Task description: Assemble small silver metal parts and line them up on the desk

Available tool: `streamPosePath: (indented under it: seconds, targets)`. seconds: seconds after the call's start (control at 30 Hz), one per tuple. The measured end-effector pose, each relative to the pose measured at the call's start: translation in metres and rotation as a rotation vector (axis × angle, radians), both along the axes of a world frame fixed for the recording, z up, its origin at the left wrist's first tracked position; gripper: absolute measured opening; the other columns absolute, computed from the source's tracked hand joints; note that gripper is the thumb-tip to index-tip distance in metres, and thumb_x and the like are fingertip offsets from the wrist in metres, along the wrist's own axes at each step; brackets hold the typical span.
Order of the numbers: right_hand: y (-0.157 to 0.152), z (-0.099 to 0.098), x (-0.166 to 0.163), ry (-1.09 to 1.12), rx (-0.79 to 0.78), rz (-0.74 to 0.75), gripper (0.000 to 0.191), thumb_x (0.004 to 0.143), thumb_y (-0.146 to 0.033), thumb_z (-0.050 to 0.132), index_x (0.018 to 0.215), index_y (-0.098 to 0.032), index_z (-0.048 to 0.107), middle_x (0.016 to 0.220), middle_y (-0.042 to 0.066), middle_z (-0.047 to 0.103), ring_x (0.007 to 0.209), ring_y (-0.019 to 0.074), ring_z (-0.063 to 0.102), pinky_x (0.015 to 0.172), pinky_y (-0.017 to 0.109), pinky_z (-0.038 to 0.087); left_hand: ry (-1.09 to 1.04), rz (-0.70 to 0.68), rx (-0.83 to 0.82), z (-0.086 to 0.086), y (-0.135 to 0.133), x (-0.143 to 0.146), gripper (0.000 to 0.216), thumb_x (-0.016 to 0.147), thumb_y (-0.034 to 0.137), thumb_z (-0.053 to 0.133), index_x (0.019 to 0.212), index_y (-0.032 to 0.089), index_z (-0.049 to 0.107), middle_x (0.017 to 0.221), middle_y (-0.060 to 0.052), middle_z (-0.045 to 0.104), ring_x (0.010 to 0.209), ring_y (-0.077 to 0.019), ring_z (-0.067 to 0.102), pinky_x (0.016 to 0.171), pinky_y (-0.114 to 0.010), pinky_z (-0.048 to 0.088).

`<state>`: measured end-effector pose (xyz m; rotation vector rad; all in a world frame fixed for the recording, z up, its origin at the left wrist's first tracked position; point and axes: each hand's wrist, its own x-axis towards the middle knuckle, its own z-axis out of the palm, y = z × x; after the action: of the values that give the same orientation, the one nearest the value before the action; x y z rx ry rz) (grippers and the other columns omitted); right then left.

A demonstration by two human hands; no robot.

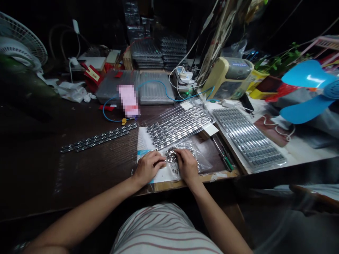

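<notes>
Small shiny metal parts [172, 155] lie heaped on a clear plastic bag [203, 158] near the table's front edge. My left hand [147, 168] is at the heap's left side, thumb and forefinger pinched together; a tiny shiny piece seems to show at the tips, its kind unclear. Over the heap's right side is my right hand [188, 165], fingers curled and closed with the tips among the parts; what they hold is hidden. Just beyond both hands, a clear tray [180, 127] carries rows of dark strips with shiny metal pieces. White paper [144, 135] lies underneath.
Several loose strips [100, 137] lie to the left. A green-handled screwdriver [226, 162] and another filled tray [249, 137] are on the right. Farther back stand stacked trays [147, 53], a cream-coloured machine [229, 77] and cables. Fans [309, 76] flank the table.
</notes>
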<state>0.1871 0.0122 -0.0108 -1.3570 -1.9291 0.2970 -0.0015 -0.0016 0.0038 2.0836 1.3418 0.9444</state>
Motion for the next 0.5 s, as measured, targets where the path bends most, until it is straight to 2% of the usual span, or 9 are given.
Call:
streamPosePath:
  seconds: [0.5]
  targets:
    - [0.0006,-0.0004,-0.0016,-0.02,-0.016,0.011,0.02,0.094,-0.022,0.042,0.095,-0.021,0.062,0.087,0.006,0.065,0.085,0.0194,0.058,0.078,0.032,0.046,0.05,-0.028,0.001,-0.0048,0.0021,-0.0009,0.011,0.084,0.024,0.061,0.09,0.02,0.069,0.087,-0.005,0.066,0.083,-0.018,0.06,0.078,-0.032,0.048]
